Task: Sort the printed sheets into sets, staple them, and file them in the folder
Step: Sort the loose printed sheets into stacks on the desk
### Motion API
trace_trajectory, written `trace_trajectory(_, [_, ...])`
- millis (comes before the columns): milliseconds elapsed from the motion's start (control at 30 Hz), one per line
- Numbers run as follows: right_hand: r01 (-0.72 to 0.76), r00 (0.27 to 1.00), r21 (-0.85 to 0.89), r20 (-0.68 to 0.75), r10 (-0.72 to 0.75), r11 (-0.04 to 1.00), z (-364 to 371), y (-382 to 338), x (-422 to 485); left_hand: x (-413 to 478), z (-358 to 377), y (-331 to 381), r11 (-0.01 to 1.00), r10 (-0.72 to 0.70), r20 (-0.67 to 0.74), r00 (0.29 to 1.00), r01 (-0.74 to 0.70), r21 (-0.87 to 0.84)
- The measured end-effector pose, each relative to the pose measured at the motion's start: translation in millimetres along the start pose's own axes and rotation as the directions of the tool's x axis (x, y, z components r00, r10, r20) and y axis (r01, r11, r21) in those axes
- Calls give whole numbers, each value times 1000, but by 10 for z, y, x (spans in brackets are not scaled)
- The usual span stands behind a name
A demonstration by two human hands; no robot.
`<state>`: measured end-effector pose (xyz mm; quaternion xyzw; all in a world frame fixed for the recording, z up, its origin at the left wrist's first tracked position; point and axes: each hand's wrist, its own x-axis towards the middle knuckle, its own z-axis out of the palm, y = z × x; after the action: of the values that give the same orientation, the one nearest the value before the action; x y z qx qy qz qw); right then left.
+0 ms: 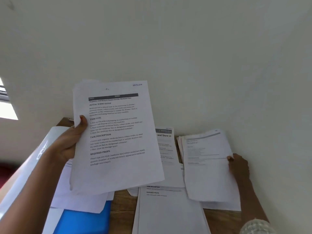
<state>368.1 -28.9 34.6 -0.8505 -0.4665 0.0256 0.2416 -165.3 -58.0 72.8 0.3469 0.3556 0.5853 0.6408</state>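
So I can read its heading, my left grip (pixel 70 142) holds one white printed sheaf (pixel 118 173) raised while my right grip (pixel 239 168) pinches another white paper stack (pixel 207 179).

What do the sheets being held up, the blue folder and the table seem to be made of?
The held-up sheets look like thin matte white paper: printed black text, edges bending. The blue folder seems smooth plastic, though card is possible; only a flat part shows. The table looks like brown wood or wood-look laminate, with grain streaks.

Head-worn view, forward and down, close over desk (pixel 124 214)
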Motion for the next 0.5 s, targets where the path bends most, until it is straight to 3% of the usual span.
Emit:
trace_trajectory(200, [158,984,-292,130,-124,943,268,76,221,238,49,-179,986,-139,131,982,149,-70])
trace_trajectory(367, [296,955,-521,162,-248,801,532,86,202,299,319,-298,965,-200,148,968,222,-143])
trace_trajectory(500, [308,951,-356,134,-278,882,857,202,229,354,427,-407,954,-217,181,959,248,-170])
